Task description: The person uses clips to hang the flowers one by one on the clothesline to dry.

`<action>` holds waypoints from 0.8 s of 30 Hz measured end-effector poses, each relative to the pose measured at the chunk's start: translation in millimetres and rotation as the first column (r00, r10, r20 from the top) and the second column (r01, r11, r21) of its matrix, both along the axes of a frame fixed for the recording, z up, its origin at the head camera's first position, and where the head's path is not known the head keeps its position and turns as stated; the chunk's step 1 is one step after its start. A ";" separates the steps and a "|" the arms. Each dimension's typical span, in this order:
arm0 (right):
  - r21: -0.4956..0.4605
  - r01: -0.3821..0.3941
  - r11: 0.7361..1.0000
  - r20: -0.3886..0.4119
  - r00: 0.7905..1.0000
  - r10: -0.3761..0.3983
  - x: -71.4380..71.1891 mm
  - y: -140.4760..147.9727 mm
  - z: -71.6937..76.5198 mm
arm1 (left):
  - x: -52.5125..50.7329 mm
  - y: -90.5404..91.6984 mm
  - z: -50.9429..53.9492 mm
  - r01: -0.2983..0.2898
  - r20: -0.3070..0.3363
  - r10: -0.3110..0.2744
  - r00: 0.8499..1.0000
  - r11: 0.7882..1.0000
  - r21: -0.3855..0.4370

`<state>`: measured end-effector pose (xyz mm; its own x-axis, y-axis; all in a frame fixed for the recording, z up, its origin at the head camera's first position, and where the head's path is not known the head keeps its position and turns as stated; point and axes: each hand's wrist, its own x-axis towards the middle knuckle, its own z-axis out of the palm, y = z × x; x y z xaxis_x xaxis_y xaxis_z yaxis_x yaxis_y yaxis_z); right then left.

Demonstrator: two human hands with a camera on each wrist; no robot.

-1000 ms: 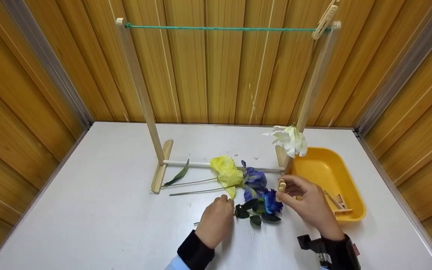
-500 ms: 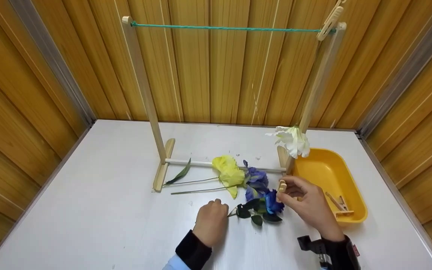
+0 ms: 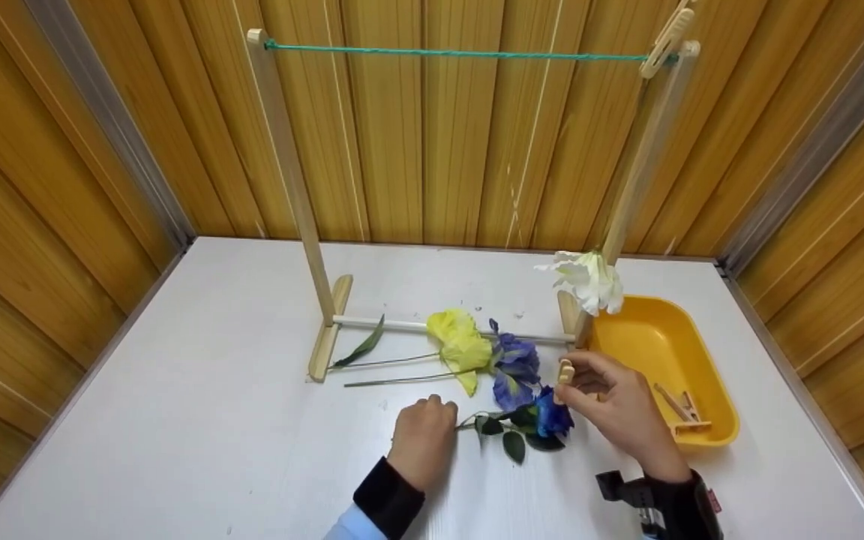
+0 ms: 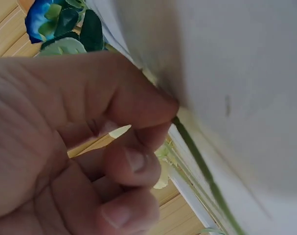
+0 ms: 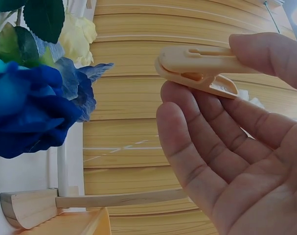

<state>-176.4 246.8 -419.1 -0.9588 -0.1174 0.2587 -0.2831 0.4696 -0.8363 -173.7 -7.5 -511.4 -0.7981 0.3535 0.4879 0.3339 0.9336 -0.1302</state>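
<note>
1. L hand point(image 3: 423, 442), lower ctr, pinches stem of blue rose point(image 3: 553, 414), bloom lower rt of ctr.
2. R hand point(image 3: 619, 412), lower rt, pinches clothespin point(image 3: 565, 370) btw thumb & fingers.

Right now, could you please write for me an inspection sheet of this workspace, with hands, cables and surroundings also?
Surface: white table.
Job's things: blue rose; yellow flower and purple flower by the crossbar; white flower hanging head-down below the upper peg, beside green line; tray pegs in yellow tray.
Clutter: small specks behind the crossbar.
Hands: left hand pinches the rose's stem; right hand pinches another peg.
Cables: nothing seen.
Surroundings: wood-look panels, metal corner strips.
</note>
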 end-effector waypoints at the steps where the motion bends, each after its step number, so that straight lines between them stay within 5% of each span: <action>1: 0.001 -0.001 1.000 0.001 1.000 0.001 0.1 0.0 0.2 | -0.1 0.0 0.5 -0.007 -0.002 0.007 1.000 1.000 -0.003; 15: -0.005 -0.003 1.000 -0.014 1.000 0.003 0.7 0.6 -0.6 | -7.1 -0.5 12.9 -0.097 -0.090 0.111 0.990 0.984 0.151; 24: -0.013 -0.017 1.000 -0.036 0.999 0.017 -0.1 -0.2 -2.3 | -12.7 -5.6 18.2 -0.061 -0.164 0.109 0.981 0.961 0.270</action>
<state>-176.5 246.6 -421.4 -0.9468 -0.1297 0.2945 -0.3207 0.4530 -0.8318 -186.4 -13.0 -493.3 -0.7133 0.1286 0.6890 0.2458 0.9665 0.0740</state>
